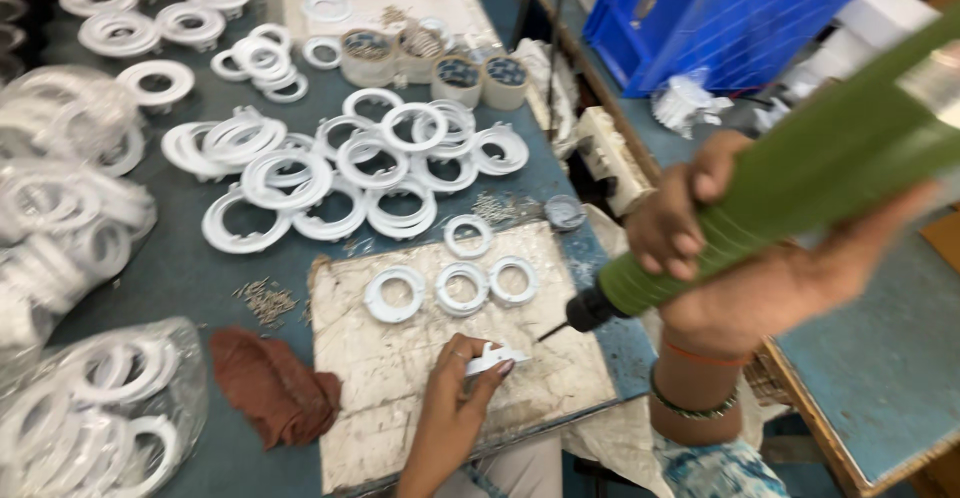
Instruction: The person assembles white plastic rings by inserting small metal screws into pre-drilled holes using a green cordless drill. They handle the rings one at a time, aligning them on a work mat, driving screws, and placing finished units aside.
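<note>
Right hand [690, 223] grips green screwdriver [800, 188] — left hand [455, 408] pinches white part [493, 359].

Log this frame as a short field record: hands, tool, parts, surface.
left hand: pinches a small white plastic part against the work board
right hand: grips a green electric screwdriver, bit aimed down-left, tip just right of the part
on board: three white rings in a row
behind board: pile of larger white rings on the blue table
screws: loose heap left of board
other: red-brown rag, bagged rings, blue crate
</note>
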